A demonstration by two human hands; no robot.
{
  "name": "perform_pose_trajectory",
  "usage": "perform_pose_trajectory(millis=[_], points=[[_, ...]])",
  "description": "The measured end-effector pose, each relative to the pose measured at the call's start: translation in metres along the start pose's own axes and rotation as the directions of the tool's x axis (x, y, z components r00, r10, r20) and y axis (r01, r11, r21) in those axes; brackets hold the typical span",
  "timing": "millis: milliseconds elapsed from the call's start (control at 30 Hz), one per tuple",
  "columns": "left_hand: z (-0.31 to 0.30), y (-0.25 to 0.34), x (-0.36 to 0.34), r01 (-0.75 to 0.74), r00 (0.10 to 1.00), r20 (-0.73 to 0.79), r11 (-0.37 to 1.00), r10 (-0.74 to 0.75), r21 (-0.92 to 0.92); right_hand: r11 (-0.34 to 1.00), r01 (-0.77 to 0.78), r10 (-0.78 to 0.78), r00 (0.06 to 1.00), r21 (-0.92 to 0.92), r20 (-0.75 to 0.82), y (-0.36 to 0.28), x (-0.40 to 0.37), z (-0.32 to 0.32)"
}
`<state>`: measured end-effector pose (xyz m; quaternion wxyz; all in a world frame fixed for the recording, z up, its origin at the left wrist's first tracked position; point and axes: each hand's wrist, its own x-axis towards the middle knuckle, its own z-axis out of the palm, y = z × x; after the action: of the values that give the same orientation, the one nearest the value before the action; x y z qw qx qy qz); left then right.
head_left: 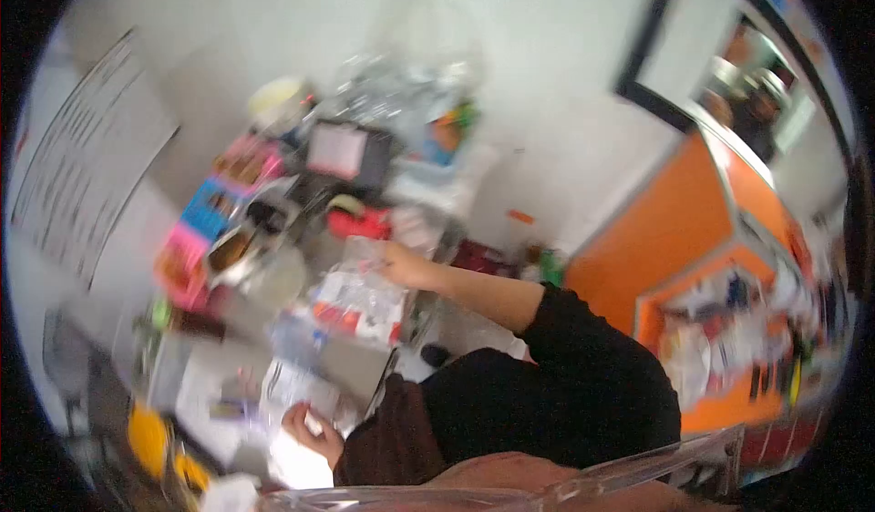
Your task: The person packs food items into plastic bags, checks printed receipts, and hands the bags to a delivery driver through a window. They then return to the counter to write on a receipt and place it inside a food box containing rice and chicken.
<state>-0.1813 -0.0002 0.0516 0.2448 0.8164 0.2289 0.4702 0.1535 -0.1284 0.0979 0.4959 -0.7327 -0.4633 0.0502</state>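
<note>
Curling near the desk's [360, 366] near edge, left hand [316, 432]; too blurry, can't tell if gripping. Next, clear bag [362, 255] over red-white packs [357, 310], toward desk's right edge. Right hand [403, 266] seems to pinch it. Step looks like bag handling; next move calls for steady grip.

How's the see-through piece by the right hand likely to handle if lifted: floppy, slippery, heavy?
The see-through piece by the right hand is probably light, as it looks thin. Its clear, plastic-like look suggests it may be slippery. It might flex, but blur hides its edges, so stiffness is uncertain.
</note>
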Motion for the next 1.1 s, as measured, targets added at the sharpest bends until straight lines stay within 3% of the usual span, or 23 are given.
perform_pose_trajectory(millis=[33, 100, 167, 200, 233, 267, 300, 333, 367, 433, 500, 567, 633, 700, 767, 833, 867, 900, 967, 1033, 1100], points=[[0.005, -0.003, 0.010, -0.031, 0.999, 0.023, 0.999, 0.032, -0.030, 0.994, 0.092, -0.084, 0.989, 0.059, -0.123, -0.018, 0.002, -0.024], [0.015, 0.009, 0.034, -0.087, 0.996, 0.029, 0.990, 0.090, -0.108, 0.857, -0.221, 0.248, 0.969, 0.466, 0.004, -0.003, 0.012, -0.075], [0.026, 0.015, 0.052, -0.100, 0.993, 0.055, 0.987, 0.107, -0.124, 0.759, -0.293, 0.344, 0.939, 0.581, 0.024, -0.028, 0.005, -0.145], [0.033, 0.018, 0.057, -0.102, 0.992, 0.064, 0.987, 0.110, -0.121, 0.923, -0.323, 0.344, 0.936, 0.210, -0.072, -0.088, 0.004, -0.182], [0.044, 0.019, 0.061, -0.128, 0.988, 0.067, 0.980, 0.139, -0.153, 0.877, -0.378, 0.342, 0.925, -0.296, -0.168, -0.148, 0.003, -0.219], [0.054, 0.019, 0.066, -0.150, 0.984, 0.067, 0.972, 0.165, -0.179, 0.650, -0.424, 0.336, 0.905, -0.630, -0.262, -0.209, 0.002, -0.256], [0.062, 0.028, 0.074, -0.171, 0.979, 0.073, 0.966, 0.188, -0.192, 1.000, -0.003, 0.000, 0.967, -0.012, -0.254, -0.166, -0.011, -0.306], [0.067, 0.033, 0.081, -0.202, 0.964, 0.132, 0.957, 0.232, -0.207, 0.955, 0.011, 0.122, 0.897, 0.296, -0.426, -0.213, -0.023, -0.323], [0.074, 0.037, 0.083, -0.230, 0.957, 0.130, 0.952, 0.259, -0.202, 0.994, 0.001, 0.051, 0.883, 0.111, -0.466, -0.225, -0.035, -0.360], [0.091, 0.049, 0.083, -0.280, 0.946, 0.113, 0.942, 0.304, -0.187, 0.933, 0.184, 0.040, 0.802, 0.311, -0.596, -0.240, -0.058, -0.434], [0.105, 0.065, 0.082, -0.248, 0.945, 0.153, 0.939, 0.288, -0.237, 0.865, 0.407, 0.036, 0.535, 0.295, -0.844, -0.246, -0.064, -0.502], [0.118, 0.080, 0.080, -0.234, 0.944, 0.168, 0.936, 0.283, -0.261, 0.957, 0.288, -0.092, 0.435, 0.041, -0.895, -0.274, -0.098, -0.537], [0.135, 0.099, 0.077, -0.243, 0.945, 0.154, 0.935, 0.288, -0.259, 0.881, 0.461, -0.157, 0.500, 0.108, -0.852, -0.273, -0.124, -0.593], [0.155, 0.107, 0.073, -0.241, 0.945, 0.154, 0.935, 0.287, -0.261, 0.960, 0.263, -0.149, 0.177, -0.099, -0.973, -0.269, -0.155, -0.627], [0.178, 0.119, 0.072, -0.266, 0.942, 0.139, 0.933, 0.305, -0.243, 0.886, 0.330, -0.410, 0.223, -0.327, -0.885, -0.247, -0.198, -0.703], [0.196, 0.137, 0.074, -0.319, 0.932, 0.112, 0.926, 0.345, -0.200, 0.952, 0.040, -0.305, 0.023, -0.303, -0.952, -0.243, -0.229, -0.721], [0.201, 0.147, 0.074, -0.244, 0.944, 0.167, 0.944, 0.283, -0.223, 0.954, 0.048, -0.293, -0.054, -0.296, -0.954, -0.238, -0.241, -0.727], [0.209, 0.155, 0.074, -0.268, 0.938, 0.161, 0.936, 0.307, -0.227, 0.955, 0.055, -0.281, -0.130, -0.290, -0.951, -0.234, -0.252, -0.736], [0.226, 0.166, 0.077, -0.311, 0.924, 0.151, 0.921, 0.351, -0.237, 0.937, 0.088, -0.329, -0.094, -0.337, -0.940, -0.199, -0.306, -0.806], [0.237, 0.177, 0.076, -0.287, 0.930, 0.163, 0.929, 0.329, -0.233, 0.931, 0.028, -0.351, -0.201, -0.364, -0.914, -0.185, -0.320, -0.816], [0.244, 0.186, 0.075, -0.281, 0.930, 0.179, 0.936, 0.320, -0.210, 0.875, -0.083, -0.484, -0.208, -0.478, -0.850, -0.156, -0.363, -0.862]])
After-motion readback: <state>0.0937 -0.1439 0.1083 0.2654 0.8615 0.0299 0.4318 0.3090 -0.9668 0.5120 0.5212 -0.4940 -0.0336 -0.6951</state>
